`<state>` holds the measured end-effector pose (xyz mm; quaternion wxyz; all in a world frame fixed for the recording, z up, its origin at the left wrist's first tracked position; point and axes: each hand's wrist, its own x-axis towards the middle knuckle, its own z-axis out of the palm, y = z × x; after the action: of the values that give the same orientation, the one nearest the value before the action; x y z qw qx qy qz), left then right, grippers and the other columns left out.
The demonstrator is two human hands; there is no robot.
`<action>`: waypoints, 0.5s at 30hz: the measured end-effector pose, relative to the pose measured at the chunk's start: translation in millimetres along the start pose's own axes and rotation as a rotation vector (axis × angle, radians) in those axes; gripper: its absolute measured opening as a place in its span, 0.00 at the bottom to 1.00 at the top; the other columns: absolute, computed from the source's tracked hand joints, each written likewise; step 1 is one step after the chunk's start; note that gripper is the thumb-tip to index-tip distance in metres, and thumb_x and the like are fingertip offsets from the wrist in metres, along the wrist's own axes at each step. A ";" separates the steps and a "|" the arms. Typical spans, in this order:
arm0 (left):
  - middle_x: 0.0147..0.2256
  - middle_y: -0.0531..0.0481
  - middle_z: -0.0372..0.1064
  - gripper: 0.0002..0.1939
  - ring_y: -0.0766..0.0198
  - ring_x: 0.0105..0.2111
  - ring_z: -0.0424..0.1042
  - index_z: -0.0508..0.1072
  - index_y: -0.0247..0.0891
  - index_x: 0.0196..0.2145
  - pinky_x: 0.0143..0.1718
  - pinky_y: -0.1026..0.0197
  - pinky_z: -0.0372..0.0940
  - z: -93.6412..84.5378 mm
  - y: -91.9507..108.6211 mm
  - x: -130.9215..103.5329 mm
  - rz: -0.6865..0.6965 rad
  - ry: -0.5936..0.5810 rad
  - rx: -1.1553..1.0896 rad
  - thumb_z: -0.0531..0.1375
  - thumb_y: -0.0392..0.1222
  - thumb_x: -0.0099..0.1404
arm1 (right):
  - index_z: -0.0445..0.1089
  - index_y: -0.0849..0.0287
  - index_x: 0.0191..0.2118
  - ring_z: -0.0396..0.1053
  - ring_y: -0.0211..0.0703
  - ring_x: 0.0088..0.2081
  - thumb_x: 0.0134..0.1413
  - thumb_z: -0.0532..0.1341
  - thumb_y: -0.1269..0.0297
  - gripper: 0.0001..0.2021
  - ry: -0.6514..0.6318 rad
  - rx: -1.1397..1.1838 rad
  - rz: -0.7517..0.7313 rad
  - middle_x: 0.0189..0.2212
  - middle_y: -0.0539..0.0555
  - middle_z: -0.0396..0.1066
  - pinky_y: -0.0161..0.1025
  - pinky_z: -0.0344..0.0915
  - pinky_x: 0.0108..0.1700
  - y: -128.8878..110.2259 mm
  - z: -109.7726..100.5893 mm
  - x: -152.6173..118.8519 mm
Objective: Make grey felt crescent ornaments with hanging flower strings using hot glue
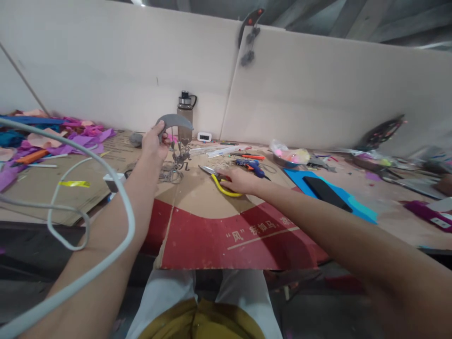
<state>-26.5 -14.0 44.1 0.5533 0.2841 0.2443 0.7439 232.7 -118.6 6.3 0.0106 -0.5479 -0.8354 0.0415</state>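
Observation:
My left hand (155,143) is raised over the left part of the cardboard, fingers closed on one end of a grey crescent-shaped piece (176,121). Thin dark cut-out shapes (182,157) hang or stand just below the crescent; how they are joined to it is too fine to tell. Over the middle of the cardboard, my right hand (240,181) is closed on a pair of scissors (223,188) with yellow handles. Their blades point to the far left, and my fingertips are partly hidden.
A red-and-brown cardboard sheet (212,240) covers the work area. Beyond it are a blue glue gun (250,165), a small white clock (204,137) and a bottle (185,113). A black phone (326,193) lies at right. A white cable (129,207) loops across the left foreground.

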 end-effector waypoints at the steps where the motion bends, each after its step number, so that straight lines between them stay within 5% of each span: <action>1: 0.17 0.57 0.61 0.11 0.76 0.15 0.57 0.64 0.39 0.23 0.15 0.69 0.51 -1.3 -0.2 1.2 0.012 0.005 0.003 0.64 0.34 0.56 | 0.58 0.56 0.62 0.70 0.47 0.45 0.60 0.52 0.59 0.25 -0.023 0.012 -0.061 0.49 0.59 0.71 0.38 0.63 0.47 -4.1 0.6 -7.3; 9: 0.16 0.58 0.60 0.10 0.76 0.15 0.57 0.65 0.40 0.25 0.14 0.68 0.49 -5.8 -6.7 9.1 -0.041 -0.006 -0.012 0.65 0.36 0.57 | 0.56 0.51 0.63 0.69 0.41 0.43 0.62 0.52 0.58 0.24 -0.184 0.220 -0.718 0.47 0.59 0.69 0.37 0.64 0.46 -41.8 -0.2 -109.7; 11: 0.16 0.59 0.61 0.10 0.76 0.14 0.58 0.66 0.41 0.26 0.13 0.68 0.49 -6.6 -5.6 9.5 -0.056 -0.006 -0.035 0.66 0.37 0.55 | 0.57 0.51 0.63 0.69 0.41 0.44 0.62 0.51 0.58 0.24 -0.141 0.230 -0.636 0.46 0.58 0.70 0.38 0.64 0.46 -35.4 -4.3 -117.0; 15: 0.16 0.58 0.61 0.10 0.76 0.14 0.58 0.66 0.41 0.26 0.13 0.68 0.49 -5.9 -2.3 7.8 -0.066 0.010 -0.046 0.66 0.36 0.55 | 0.61 0.53 0.60 0.70 0.47 0.45 0.62 0.50 0.58 0.23 0.087 0.126 -0.089 0.47 0.58 0.71 0.41 0.65 0.46 10.8 -6.2 -120.4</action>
<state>-30.8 -6.2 39.4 0.5827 0.2596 0.2389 0.7321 291.0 -224.3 15.0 0.0830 -0.5098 -0.8534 0.0695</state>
